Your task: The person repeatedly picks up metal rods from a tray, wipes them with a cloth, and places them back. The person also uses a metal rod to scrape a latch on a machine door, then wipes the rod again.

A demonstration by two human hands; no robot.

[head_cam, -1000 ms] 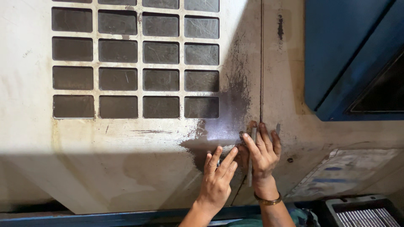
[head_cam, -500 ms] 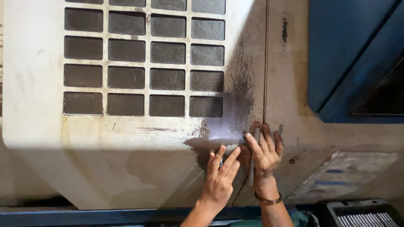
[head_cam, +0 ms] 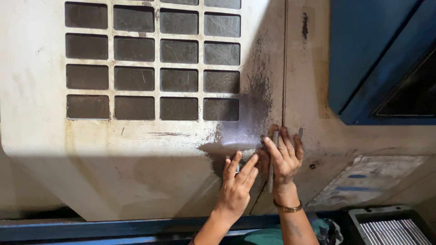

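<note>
1. Left hand (head_cam: 237,187): flat, fingers spread, pressed on grimy panel (head_cam: 136,149); grasps nothing.
2. Right hand (head_cam: 284,156): pinning slim metal rod (head_cam: 273,161) upright along panel seam (head_cam: 284,68).
3. Rod: judged rigid, light, possibly oily; best gripped mid-length.
4. Farther up: dark vent grid (head_cam: 154,61); blue housing (head_cam: 363,54) at right.

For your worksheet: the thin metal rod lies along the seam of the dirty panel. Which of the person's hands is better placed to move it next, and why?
Probably the right hand: its fingers lie along the metal rod at the panel seam. The left hand rests flat on the panel beside it, off the rod.
</note>
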